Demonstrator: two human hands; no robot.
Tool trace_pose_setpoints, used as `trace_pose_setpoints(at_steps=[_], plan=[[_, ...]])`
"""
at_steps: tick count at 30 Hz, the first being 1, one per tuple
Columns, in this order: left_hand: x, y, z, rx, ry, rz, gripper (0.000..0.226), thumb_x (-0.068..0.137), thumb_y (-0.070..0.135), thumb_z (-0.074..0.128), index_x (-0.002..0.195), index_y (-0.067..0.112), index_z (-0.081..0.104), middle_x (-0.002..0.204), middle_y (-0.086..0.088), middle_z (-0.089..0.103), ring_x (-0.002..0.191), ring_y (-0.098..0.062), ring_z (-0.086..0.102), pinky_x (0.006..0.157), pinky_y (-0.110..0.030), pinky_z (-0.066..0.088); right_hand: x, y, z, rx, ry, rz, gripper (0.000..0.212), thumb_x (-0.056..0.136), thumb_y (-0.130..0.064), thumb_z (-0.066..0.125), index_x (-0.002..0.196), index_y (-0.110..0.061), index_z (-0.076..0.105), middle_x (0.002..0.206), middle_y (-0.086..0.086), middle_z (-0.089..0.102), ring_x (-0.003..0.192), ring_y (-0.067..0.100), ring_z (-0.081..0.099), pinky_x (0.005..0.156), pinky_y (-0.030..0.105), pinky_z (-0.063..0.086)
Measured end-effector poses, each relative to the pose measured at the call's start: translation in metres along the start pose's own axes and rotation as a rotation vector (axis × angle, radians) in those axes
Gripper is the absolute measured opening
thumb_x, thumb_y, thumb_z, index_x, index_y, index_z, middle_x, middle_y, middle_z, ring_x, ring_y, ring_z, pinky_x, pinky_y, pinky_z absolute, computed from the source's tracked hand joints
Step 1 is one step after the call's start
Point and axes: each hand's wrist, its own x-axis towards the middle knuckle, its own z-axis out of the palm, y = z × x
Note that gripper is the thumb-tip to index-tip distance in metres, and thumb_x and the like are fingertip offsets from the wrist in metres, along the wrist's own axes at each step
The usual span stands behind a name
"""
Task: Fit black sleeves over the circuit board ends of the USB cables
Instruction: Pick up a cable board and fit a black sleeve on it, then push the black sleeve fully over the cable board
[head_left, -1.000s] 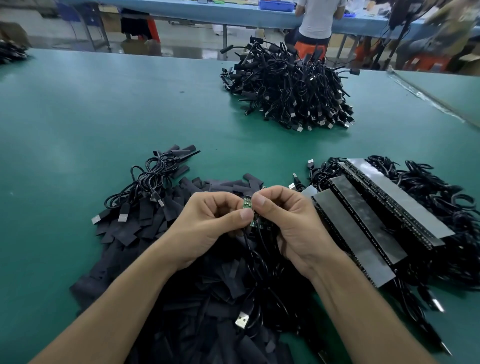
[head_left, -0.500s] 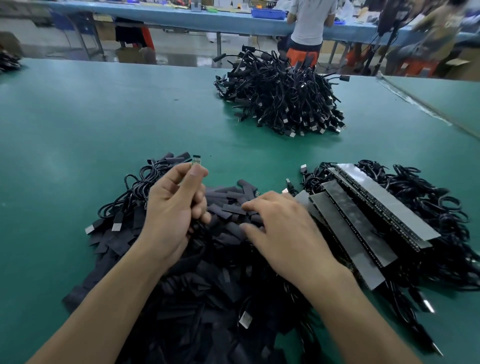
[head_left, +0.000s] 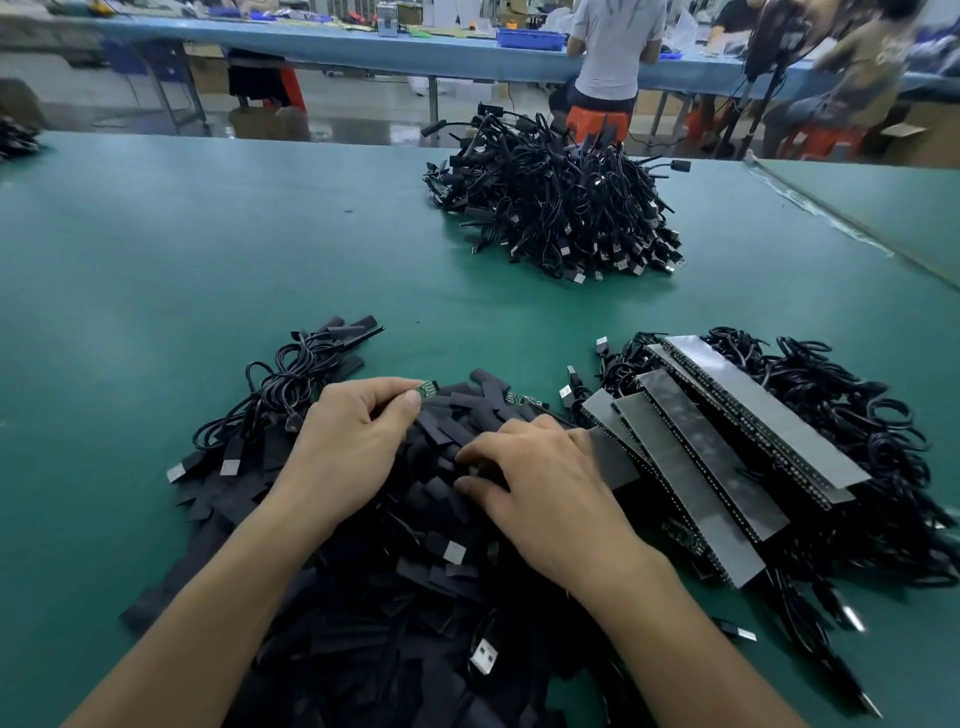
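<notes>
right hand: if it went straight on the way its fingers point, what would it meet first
The black sleeves right at its fingertips: the right hand points left across them. Beyond them probably the left hand, which pinches a circuit board end; depth is hard to judge.

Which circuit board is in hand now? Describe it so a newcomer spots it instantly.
Start at the heap of black sleeves on the near green table. Over it, the left hand pinches a small green circuit board at its fingertips; the other bare board lies loose to its right.
</notes>
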Motion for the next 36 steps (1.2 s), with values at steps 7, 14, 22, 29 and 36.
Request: trace_pose_setpoints(at_steps=[7, 14, 22, 29, 36], plan=[[0.001, 0.0, 0.0, -0.097, 0.049, -0.032, 0.021, 0.1, 0.017, 0.056, 0.094, 0.028, 0.074, 0.048, 0.017, 0.051, 0.04, 0.002, 0.041, 0.043, -0.013, 0.034, 0.001, 0.003, 0.006, 0.071, 0.093, 0.034, 0.026, 0.099, -0.036, 0.046, 0.114, -0.033, 0.066, 0.112, -0.01, 0.067, 0.11, 0.018, 0.052, 0.096, 0.037, 0.032], [-0.004, 0.012, 0.0, -0.217, -0.099, -0.001, 0.015, 0.097, 0.013, 0.061, 0.098, 0.021, 0.074, 0.051, 0.007, 0.054, 0.037, -0.003, 0.036, 0.038, -0.011, 0.029, 0.003, 0.005, 0.01, 0.332, 0.296, -0.003, 0.012, 0.093, -0.021, 0.055, 0.1, -0.024, 0.065, 0.091, -0.007, 0.069, 0.087, 0.016, 0.061, 0.083, 0.04, 0.049], [-0.007, 0.013, 0.001, -0.175, -0.163, -0.054, 0.011, 0.094, 0.01, 0.063, 0.089, 0.018, 0.069, 0.054, 0.0, 0.061, 0.038, -0.007, 0.037, 0.038, -0.012, 0.03, 0.006, 0.012, 0.012, 0.793, 0.332, 0.028, 0.017, 0.09, -0.023, 0.061, 0.103, -0.031, 0.069, 0.084, -0.012, 0.071, 0.081, 0.009, 0.07, 0.074, 0.026, 0.055], [-0.01, 0.011, 0.006, -0.176, -0.156, -0.105, 0.01, 0.097, 0.012, 0.059, 0.095, 0.018, 0.067, 0.074, 0.001, 0.073, 0.041, -0.008, 0.041, 0.036, -0.017, 0.034, 0.008, 0.014, 0.013, 0.957, 0.294, 0.06, 0.019, 0.09, -0.023, 0.056, 0.095, -0.034, 0.071, 0.089, -0.01, 0.073, 0.084, 0.011, 0.072, 0.079, 0.033, 0.057], [-0.013, 0.012, 0.008, -0.218, -0.177, -0.087, 0.005, 0.093, 0.016, 0.066, 0.096, 0.02, 0.068, 0.079, -0.001, 0.077, 0.04, -0.007, 0.04, 0.037, -0.016, 0.035, 0.009, 0.017, 0.016, 0.928, 0.239, 0.078, 0.013, 0.087, -0.024, 0.061, 0.094, -0.029, 0.07, 0.082, -0.007, 0.072, 0.08, 0.01, 0.07, 0.077, 0.034, 0.058]])
